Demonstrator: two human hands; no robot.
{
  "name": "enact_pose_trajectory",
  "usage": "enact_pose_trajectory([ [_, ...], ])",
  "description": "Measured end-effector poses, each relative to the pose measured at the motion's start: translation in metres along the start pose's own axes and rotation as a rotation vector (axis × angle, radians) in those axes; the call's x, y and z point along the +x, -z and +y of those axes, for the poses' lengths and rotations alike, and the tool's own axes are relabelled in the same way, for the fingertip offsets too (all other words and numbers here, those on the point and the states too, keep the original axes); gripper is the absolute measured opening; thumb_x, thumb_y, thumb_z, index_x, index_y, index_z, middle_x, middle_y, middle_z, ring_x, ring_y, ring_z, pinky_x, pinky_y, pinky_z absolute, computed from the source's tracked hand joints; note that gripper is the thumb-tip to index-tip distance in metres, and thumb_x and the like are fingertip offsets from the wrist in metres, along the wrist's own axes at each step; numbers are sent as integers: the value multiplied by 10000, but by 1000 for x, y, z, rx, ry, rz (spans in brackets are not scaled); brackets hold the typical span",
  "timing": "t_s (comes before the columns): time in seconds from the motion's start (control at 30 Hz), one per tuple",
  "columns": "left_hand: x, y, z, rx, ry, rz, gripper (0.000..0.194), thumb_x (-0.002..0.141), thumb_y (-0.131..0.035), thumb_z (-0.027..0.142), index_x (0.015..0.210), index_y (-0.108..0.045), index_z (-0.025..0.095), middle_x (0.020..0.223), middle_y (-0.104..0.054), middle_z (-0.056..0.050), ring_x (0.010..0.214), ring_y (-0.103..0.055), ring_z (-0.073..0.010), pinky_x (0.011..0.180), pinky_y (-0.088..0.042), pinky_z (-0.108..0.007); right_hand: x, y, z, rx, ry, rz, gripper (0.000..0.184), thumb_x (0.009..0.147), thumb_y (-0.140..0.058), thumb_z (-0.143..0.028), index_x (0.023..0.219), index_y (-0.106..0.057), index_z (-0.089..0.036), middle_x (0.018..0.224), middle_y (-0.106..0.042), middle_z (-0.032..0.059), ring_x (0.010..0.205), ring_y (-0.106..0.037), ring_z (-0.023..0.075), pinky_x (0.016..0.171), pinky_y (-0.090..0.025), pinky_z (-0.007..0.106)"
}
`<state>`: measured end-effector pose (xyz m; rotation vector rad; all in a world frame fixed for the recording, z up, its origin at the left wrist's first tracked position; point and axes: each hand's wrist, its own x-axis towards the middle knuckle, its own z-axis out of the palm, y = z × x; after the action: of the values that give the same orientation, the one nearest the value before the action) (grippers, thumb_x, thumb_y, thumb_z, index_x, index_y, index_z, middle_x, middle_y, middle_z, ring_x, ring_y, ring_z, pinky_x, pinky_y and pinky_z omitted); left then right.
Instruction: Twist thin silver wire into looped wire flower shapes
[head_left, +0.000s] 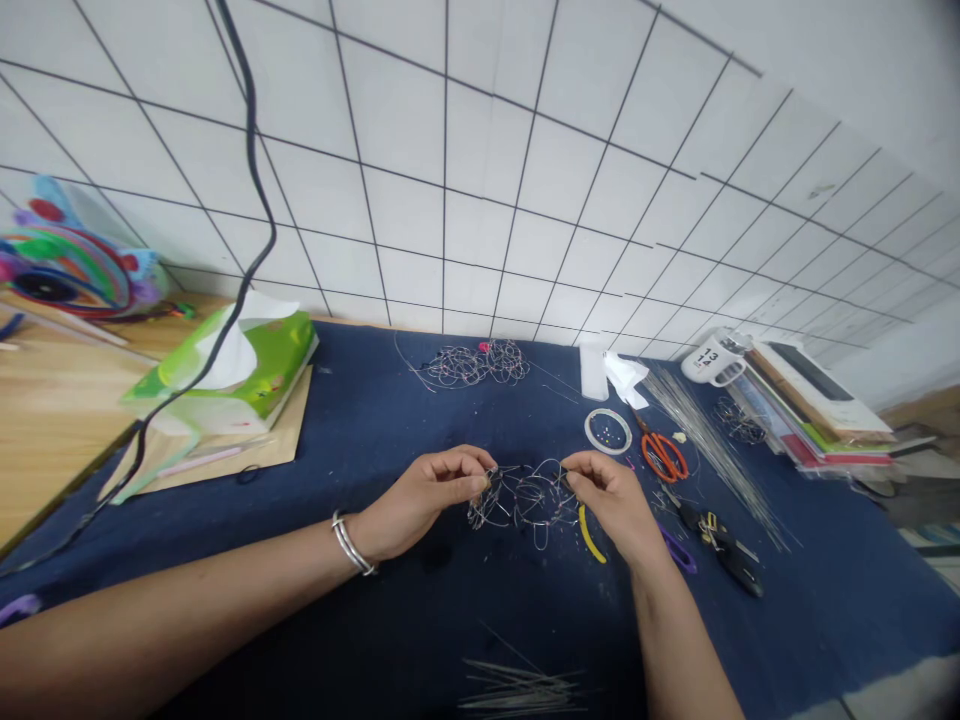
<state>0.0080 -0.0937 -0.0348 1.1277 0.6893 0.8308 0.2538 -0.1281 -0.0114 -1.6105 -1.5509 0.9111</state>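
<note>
Between my hands hangs a piece of looped thin wire [534, 498] with small beads on it, just above the dark blue cloth [390, 640]. My left hand [435, 495] pinches the bunched wire at its left end between thumb and fingers. At the right end, my right hand [609, 497] is closed on a wire loop in a pinch. A yellow curved handle [591, 536] lies beside my right hand, partly covered by it. Close by are a round clear dish [607, 432] holding tiny beads and orange-handled scissors [663, 456].
A beaded wire tangle [469, 364] lies near the tiled wall. Long straight wires [712, 445], a mug [716, 357] and stacked books [817, 410] are on the right. Short wires [521, 688] lie in front. A green tissue pack [262, 365] and black cable [253, 150] are left.
</note>
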Motion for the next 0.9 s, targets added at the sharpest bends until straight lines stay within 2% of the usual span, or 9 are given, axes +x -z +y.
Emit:
enact_pose_trajectory([
  [0.4,1,0,-5,0,5,-16,128,748,-617,252,696,-629,135,981,-531,-64,813,-489,-136,736,-395,-283,1,0,2,-8,-6,3,183,760,-534,-281,894,-620,-192,737,-584,7,648,-516,128,591,-401,239],
  [0.9,5,3,-8,25,17,-32,161,747,-612,273,661,-613,137,969,-537,-65,878,-491,-163,790,-385,-300,3,2,5,-64,9,9,180,759,-517,-288,857,-631,-190,700,-587,4,630,-525,131,576,-407,240],
])
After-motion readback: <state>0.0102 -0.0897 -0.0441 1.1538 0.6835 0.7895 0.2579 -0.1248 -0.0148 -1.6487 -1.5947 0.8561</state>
